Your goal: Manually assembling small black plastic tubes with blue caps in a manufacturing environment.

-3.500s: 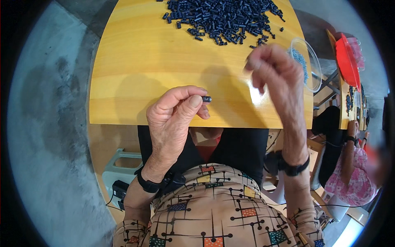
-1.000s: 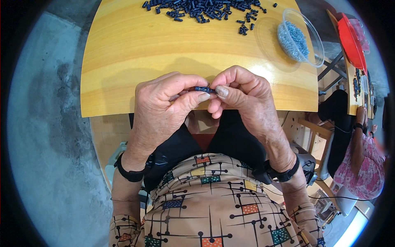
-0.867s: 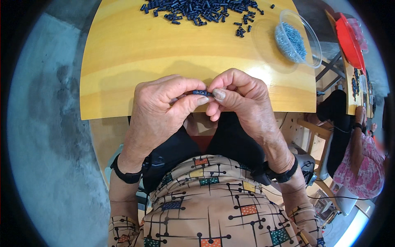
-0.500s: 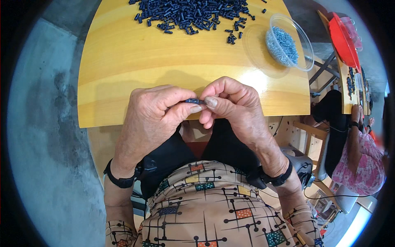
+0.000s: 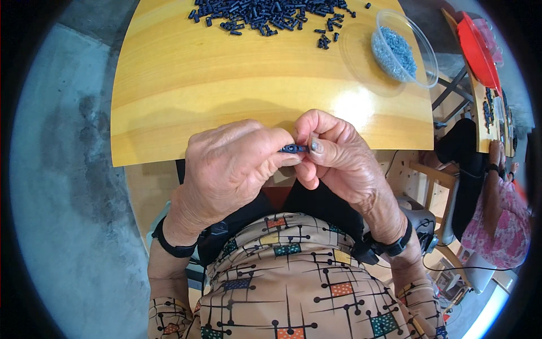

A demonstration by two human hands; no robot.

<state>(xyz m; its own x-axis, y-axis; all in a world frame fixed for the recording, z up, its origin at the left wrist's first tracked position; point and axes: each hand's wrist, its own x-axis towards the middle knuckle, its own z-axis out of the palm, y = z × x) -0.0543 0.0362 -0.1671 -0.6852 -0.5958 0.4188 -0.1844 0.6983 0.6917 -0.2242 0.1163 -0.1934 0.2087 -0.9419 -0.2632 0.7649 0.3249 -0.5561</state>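
Between my two hands, just past the table's near edge, is a small dark plastic part [image 5: 292,148] with round holes along its side. My left hand [image 5: 234,161] is closed, pinching its left end between thumb and forefinger. Thumb and fingers of my right hand [image 5: 339,155] close on the other end, hiding its tip. Whether a smaller piece sits in the right fingertips, I cannot make out. Many like parts lie in a dark pile [image 5: 265,12] at the far side of the table.
A clear round tub [image 5: 432,70] of small silvery metal pieces [image 5: 395,53] stands at the far right of the yellow wooden table [image 5: 226,85]. Further right, another person in a pink patterned top [image 5: 499,226] sits at a second table [image 5: 483,127] with a red basin [image 5: 479,51].
Both hands have shifted slightly right in the picture with the dark part. My left hand has rolled over further, its back more toward me. The view has tilted a little.
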